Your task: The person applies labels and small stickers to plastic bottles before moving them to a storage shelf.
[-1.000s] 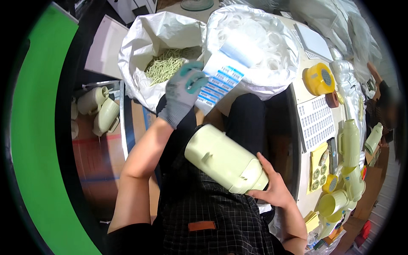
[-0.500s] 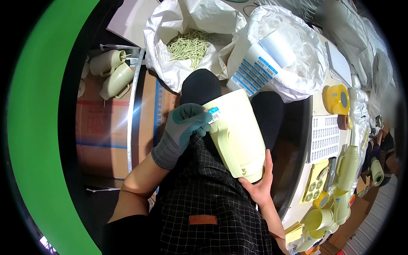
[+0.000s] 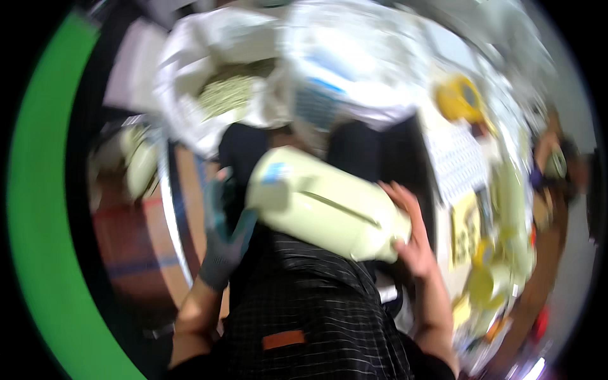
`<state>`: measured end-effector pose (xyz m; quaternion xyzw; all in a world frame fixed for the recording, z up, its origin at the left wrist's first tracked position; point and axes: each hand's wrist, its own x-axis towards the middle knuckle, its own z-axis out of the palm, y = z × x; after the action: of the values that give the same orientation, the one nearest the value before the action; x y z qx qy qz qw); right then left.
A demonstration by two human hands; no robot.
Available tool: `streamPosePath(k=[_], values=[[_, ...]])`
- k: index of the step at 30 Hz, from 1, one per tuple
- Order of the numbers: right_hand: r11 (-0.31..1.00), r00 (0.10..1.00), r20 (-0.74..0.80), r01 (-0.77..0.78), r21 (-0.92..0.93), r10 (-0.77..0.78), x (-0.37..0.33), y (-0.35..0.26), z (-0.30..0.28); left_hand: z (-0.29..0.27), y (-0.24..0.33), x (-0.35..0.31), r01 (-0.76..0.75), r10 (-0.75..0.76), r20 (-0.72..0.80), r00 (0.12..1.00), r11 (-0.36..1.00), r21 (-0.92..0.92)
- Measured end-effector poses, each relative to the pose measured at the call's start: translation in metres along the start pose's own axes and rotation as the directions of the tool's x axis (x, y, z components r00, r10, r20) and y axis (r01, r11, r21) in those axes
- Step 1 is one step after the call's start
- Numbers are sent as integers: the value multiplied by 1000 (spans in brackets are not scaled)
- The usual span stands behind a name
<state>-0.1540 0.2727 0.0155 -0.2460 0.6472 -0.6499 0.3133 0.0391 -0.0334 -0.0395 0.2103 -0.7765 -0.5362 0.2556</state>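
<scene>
The person's bare right hand [image 3: 413, 239] grips one end of a pale green, cylindrical flask body [image 3: 326, 221] bearing a small blue-and-white sticker [image 3: 275, 173]. The grey-and-teal-gloved left hand [image 3: 225, 235] is splayed just beside the other end (blur hides whether it touches).

"What's the jug [image 3: 326, 218] made of?"
"Smooth plastic, by its soft sheen; the label [image 3: 276, 173] looks like paper, its finish blurred."
"And the left glove [image 3: 223, 246]?"
"Matt cloth, rubbery-looking in places."
"The near apron [image 3: 323, 310]?"
"Matt woven cloth with a leather-like patch [image 3: 284, 340]."
"The far left sack [image 3: 237, 35]?"
"Thin plastic-looking sheet, crinkled, faintly glossy."
</scene>
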Motion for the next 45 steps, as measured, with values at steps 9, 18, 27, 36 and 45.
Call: streamPosePath(k=[9,18,27,36,45], values=[[553,999,-46,-24,-833,-25,147,43,93,12,22,-3,-81,-289,437,852,751,655],[898,484,-850,-250,-361,-207,49,55,-81,55,30,-3,-540,289,492,822,671,508],[267,407,-861,-831,-488,-307,-57,94,-262,230,107,108,-854,493,828,269,520,-32],[681,584,-778,-473,-560,-234,65,84,-233,381,37,118,-963,331,929,169,258,83],[307,528,-821,-762,-571,-216,120,65,-221,380,39,118,-942,292,940,175,327,73]])
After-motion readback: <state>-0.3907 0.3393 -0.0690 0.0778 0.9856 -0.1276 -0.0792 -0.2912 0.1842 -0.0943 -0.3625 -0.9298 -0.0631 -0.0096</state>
